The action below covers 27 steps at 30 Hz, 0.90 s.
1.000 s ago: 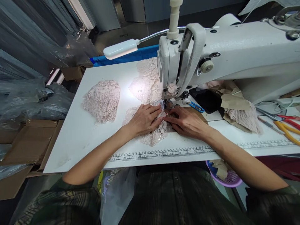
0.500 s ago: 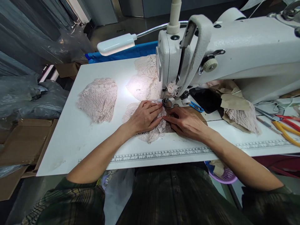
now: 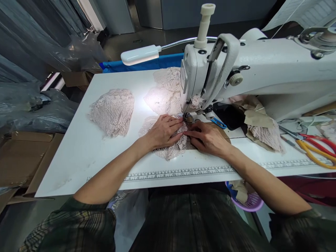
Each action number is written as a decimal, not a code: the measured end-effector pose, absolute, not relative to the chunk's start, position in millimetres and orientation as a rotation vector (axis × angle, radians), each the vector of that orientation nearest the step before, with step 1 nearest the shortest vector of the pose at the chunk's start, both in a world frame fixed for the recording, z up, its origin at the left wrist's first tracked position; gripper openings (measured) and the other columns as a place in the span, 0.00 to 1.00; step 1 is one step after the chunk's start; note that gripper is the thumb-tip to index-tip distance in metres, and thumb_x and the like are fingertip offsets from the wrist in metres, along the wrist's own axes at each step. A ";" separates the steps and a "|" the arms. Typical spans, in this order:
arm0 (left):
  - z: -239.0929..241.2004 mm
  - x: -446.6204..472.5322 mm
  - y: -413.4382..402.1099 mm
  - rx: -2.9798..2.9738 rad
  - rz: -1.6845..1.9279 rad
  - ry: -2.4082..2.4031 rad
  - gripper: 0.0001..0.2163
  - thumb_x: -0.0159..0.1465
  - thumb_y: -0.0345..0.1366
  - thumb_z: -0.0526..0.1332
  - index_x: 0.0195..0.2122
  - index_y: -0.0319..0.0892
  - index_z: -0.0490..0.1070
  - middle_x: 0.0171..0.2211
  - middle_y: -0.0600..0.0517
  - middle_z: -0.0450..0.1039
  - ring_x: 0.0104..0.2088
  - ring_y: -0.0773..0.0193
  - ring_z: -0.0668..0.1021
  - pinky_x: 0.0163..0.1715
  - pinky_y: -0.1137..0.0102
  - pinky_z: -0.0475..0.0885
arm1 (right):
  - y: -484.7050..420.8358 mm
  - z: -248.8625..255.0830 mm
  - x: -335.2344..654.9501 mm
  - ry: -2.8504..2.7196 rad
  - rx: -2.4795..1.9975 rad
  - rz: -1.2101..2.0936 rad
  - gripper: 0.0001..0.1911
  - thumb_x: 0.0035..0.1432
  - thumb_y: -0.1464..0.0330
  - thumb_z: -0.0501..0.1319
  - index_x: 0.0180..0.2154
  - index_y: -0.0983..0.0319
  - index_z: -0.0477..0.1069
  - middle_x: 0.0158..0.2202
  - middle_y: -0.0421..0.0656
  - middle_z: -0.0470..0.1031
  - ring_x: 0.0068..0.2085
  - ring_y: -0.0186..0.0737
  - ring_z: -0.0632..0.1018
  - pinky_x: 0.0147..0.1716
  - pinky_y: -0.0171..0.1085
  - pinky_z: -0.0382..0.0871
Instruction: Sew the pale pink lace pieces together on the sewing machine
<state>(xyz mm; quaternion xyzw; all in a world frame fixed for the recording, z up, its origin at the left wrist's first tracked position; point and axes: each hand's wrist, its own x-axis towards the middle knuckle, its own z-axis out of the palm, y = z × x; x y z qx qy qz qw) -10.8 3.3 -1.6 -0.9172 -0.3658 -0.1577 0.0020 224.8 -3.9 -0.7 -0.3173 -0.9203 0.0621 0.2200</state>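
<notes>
Pale pink lace fabric [image 3: 168, 154] lies under the needle area of a white sewing machine [image 3: 195, 77]. My left hand [image 3: 165, 131] rests flat on this lace, its fingers stretched toward the presser foot [image 3: 186, 116]. From the other side, my right hand [image 3: 206, 138] has its fingers drawn together at the lace's right edge, its index fingertip close to the left hand's. What lies beneath the fingers is partly hidden. More lace [image 3: 165, 92] spreads behind the left hand, by the machine head.
A lace stack [image 3: 114, 113] sits left on the white table [image 3: 78, 154]. Blue thread snips [image 3: 218, 123], a dark phone-like object [image 3: 231, 115], wrapped lace [image 3: 265, 131] and yellow-and-red-handled scissors [image 3: 315, 148] lie right. A lamp [image 3: 140, 55] reaches over; a purple basket [image 3: 252, 203] stands below.
The camera view has shifted slightly, so the machine and table appear a little lower. Both hands keep nearly the same places on the lace beside the presser foot.
</notes>
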 end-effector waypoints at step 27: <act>4.7 1.1 5.4 -2.762 -0.360 -1.270 0.19 0.71 0.40 0.50 0.57 0.35 0.68 0.58 0.39 0.69 0.54 0.47 0.72 0.58 0.42 0.62 | -1.6 2.4 219.8 -2.634 -1.048 0.095 0.18 0.65 0.71 0.53 0.54 0.60 0.72 0.44 0.52 0.69 0.40 0.45 0.73 0.35 0.40 0.70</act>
